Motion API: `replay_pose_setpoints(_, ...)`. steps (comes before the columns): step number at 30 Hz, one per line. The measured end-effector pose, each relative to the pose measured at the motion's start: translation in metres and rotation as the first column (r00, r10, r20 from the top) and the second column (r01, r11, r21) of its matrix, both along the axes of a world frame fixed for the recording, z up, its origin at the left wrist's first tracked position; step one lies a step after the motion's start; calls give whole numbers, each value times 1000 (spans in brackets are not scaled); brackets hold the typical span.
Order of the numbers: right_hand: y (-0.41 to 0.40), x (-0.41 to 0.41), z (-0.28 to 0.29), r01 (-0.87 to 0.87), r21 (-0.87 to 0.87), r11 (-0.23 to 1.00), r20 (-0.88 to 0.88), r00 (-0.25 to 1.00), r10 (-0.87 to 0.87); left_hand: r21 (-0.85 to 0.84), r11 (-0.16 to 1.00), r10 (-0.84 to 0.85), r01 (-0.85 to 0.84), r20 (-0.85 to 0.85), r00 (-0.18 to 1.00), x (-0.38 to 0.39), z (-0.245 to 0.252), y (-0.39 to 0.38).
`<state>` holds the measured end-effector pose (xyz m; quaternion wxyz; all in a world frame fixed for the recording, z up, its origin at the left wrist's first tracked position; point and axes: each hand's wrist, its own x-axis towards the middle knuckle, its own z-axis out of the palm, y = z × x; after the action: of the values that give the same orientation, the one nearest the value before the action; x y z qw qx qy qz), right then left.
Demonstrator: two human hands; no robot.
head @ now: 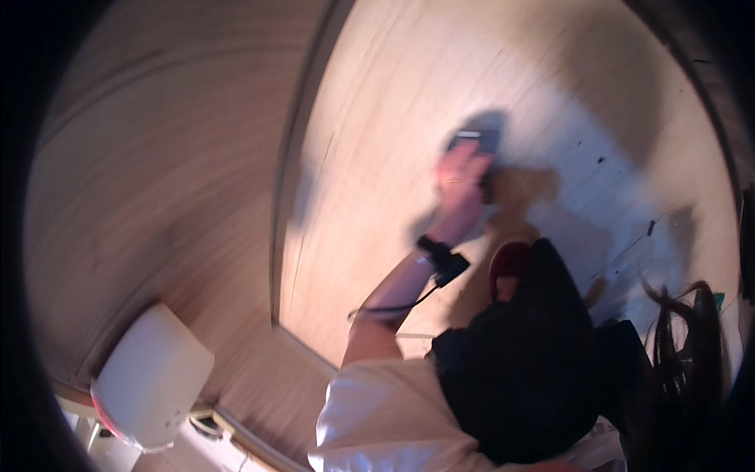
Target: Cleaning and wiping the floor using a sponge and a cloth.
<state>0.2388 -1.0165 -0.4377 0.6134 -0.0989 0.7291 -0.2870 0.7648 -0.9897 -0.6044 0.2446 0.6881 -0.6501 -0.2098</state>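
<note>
My left hand, blurred by motion, reaches out over the pale wood-grain floor. Its fingers are around a dark handheld object with a bright strip on top; the blur hides what kind of object it is. A thin gold-coloured ring shows on one finger. A black strap with a small black box sits at the wrist, and a thin dark cable runs back along the forearm. My right hand is out of view.
A brown wood-grain panel rises on the left behind a dark edge strip. At lower left is a white rounded housing. Below me appear a red shoe and my dark garment. Hair hangs at right; small dark marks dot the floor.
</note>
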Motion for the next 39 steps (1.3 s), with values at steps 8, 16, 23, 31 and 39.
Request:
replay_pose_setpoints(8,13,-4,4,77,-60,995,-2,997,-77,-122,452,779,-883,537,324,216,-41,-114)
replay_pose_setpoints(16,13,-6,23,100,-96,990,-26,994,-103,-164,916,400,-365,426,811,163,-25,-298)
replay_pose_setpoints(23,19,-7,33,77,-141,987,-66,994,-87,42,922,-354,386,497,792,-47,-16,-202)
replay_pose_setpoints(31,17,-2,31,77,-144,987,-56,995,-86,-234,886,-405,400,30,914,-75,14,-66)
replay_pose_setpoints(39,11,-11,37,70,-128,989,-74,994,-80,-342,776,624,-530,292,725,211,-43,-78)
